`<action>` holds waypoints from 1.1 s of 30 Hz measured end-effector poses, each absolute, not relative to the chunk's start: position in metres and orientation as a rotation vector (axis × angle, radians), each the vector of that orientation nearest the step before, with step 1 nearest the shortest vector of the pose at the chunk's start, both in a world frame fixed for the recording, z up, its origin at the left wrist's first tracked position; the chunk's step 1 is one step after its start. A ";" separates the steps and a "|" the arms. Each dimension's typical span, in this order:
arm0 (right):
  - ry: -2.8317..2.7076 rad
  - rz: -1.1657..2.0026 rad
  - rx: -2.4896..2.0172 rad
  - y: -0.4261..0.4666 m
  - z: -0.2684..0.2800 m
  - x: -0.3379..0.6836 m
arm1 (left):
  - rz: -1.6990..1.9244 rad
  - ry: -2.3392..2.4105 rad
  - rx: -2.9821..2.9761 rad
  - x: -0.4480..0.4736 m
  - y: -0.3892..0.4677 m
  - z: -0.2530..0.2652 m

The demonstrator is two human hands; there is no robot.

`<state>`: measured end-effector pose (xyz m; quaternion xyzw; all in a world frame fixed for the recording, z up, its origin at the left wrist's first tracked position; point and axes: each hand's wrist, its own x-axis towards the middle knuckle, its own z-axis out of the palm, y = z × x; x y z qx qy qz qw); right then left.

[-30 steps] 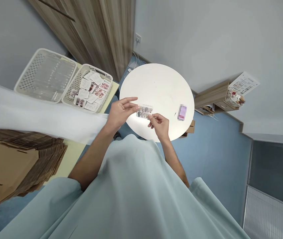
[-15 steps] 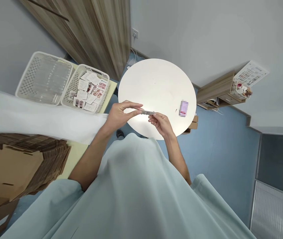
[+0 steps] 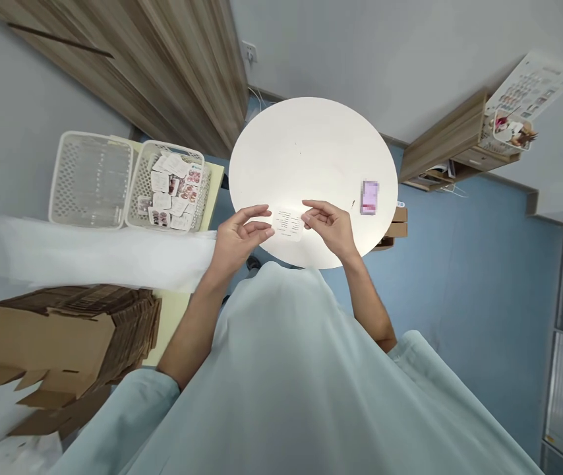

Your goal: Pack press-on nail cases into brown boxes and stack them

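Observation:
A small white square card (image 3: 288, 225) printed with lines of dark text is held up over the round table's near part, its text side facing me. My right hand (image 3: 331, 227) pinches its right edge between thumb and fingers. At the card's left edge is my left hand (image 3: 242, 237), thumb and fingertips curled against it. The card's far side is hidden. Beyond the hands spreads the white round tabletop (image 3: 306, 145).
To the left, a white basket (image 3: 197, 155) holds many similar cards, beside another basket (image 3: 57, 191) with clear plastic pieces. White sheeting (image 3: 113, 257) and stacked flat cardboard (image 3: 64, 340) lie nearer. A blurred purple item (image 3: 369, 196) rests on the table's right side.
The card has turned from nearly edge-on to showing its printed white side. My hands have shifted their hold around it, and the view has swung slightly.

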<state>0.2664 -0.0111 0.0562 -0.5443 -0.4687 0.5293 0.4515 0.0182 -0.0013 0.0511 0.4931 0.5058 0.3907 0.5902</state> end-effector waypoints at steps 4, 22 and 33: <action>-1.389 1.019 -1.354 -0.015 0.057 0.276 | 0.795 1.230 1.177 0.031 0.004 0.049; -1.353 0.960 -1.430 -0.062 0.008 0.309 | 0.911 1.310 1.195 0.090 0.016 0.037; -0.898 1.649 -1.610 -0.029 -0.096 0.242 | 0.621 1.572 1.150 0.041 -0.002 -0.056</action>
